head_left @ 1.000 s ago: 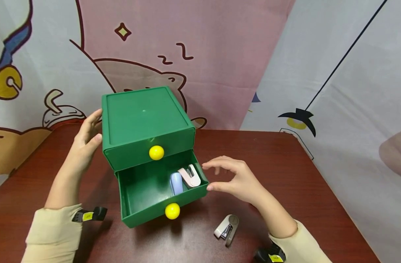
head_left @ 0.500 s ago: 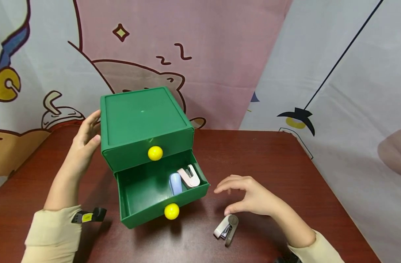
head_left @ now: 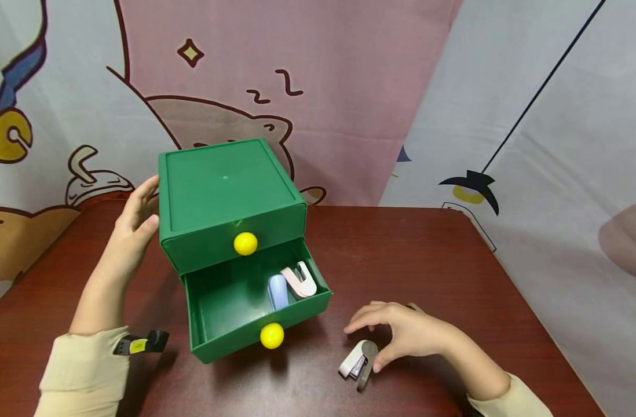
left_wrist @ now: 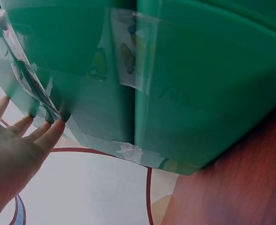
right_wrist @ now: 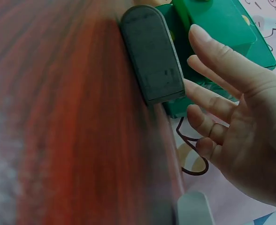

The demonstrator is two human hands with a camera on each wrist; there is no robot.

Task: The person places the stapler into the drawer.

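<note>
A green two-drawer box (head_left: 229, 188) stands on the table, its lower drawer (head_left: 219, 315) pulled out. Inside that drawer lie a blue stapler (head_left: 278, 291) and a pale pink stapler (head_left: 303, 282). My left hand (head_left: 132, 231) rests against the box's left side; in the left wrist view its fingertips (left_wrist: 57, 125) touch the green wall. On the table, right of the drawer, lies a white and grey stapler (head_left: 355, 360). My right hand (head_left: 409, 331) is beside it, thumb at its grey arm, fingers spread and loosely bent around nothing. The same stapler (right_wrist: 152, 56) looks dark in the right wrist view.
Yellow ball knobs (head_left: 246, 244) stick out from both drawer fronts. Behind my right hand a small greyish thing (head_left: 415, 307) shows, mostly hidden. The brown table (head_left: 391, 243) ends at a wall cloth (head_left: 344, 104) with cartoon prints.
My right hand has moved away from the drawer's right edge, down and to the right, to the white and grey stapler. The left hand and the box stay in place.
</note>
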